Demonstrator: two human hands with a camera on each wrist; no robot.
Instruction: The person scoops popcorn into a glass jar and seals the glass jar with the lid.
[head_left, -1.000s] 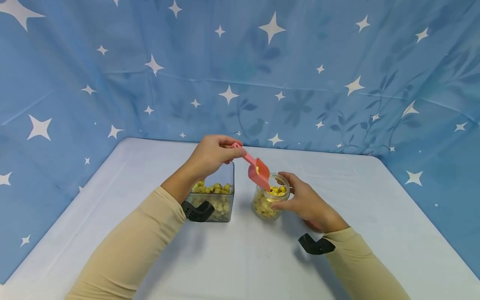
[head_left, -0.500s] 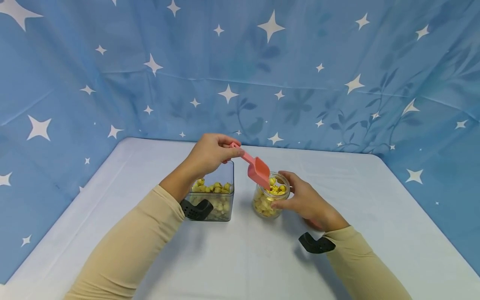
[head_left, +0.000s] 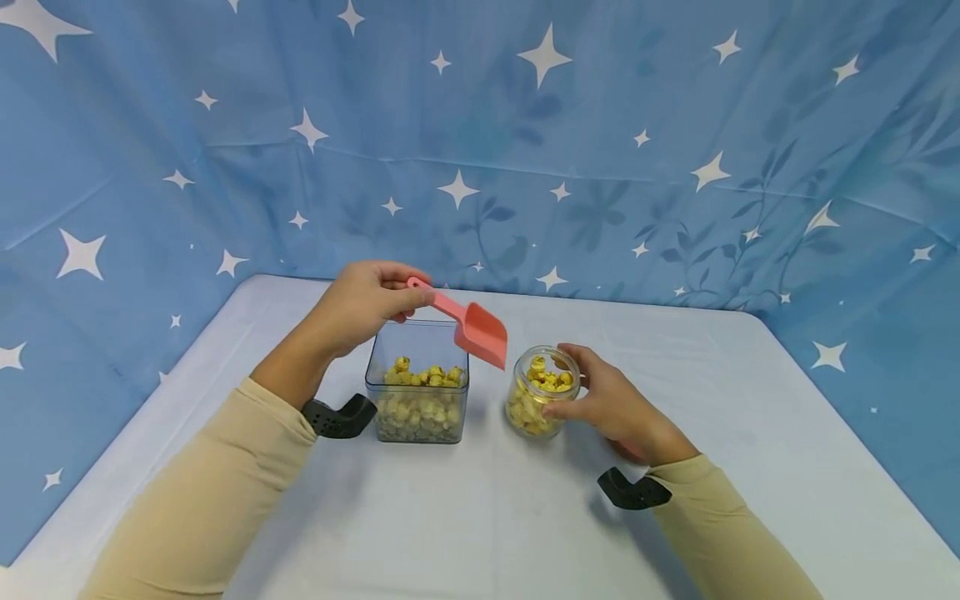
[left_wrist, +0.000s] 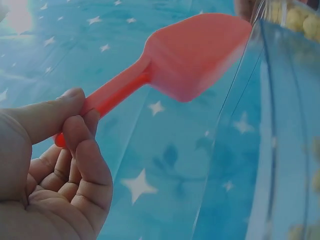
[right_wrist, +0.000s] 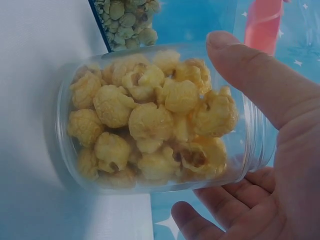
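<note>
My left hand (head_left: 367, 304) pinches the end of a pink scoop's handle between thumb and fingers. The scoop (head_left: 480, 333) hangs tilted, its blade lower than the handle, in the air between the container and the jar; no popcorn shows in it. In the left wrist view the underside of the scoop (left_wrist: 195, 55) faces the camera. With thumb and fingers round its side, my right hand (head_left: 615, 404) holds an upright glass jar (head_left: 525, 408). Yellow popcorn (right_wrist: 150, 120) fills much of the jar, whose mouth is uncovered.
Left of the jar stands a clear square container (head_left: 420, 408), partly filled with popcorn. Something reddish (head_left: 626, 452) lies on the white table (head_left: 480, 517), mostly hidden under my right wrist. A blue starry curtain (head_left: 480, 125) hangs behind the table.
The scoop has moved left with my left hand, from over the jar's rim to beside the container. The popcorn seen in the scoop earlier is gone from it. My right hand stays put.
</note>
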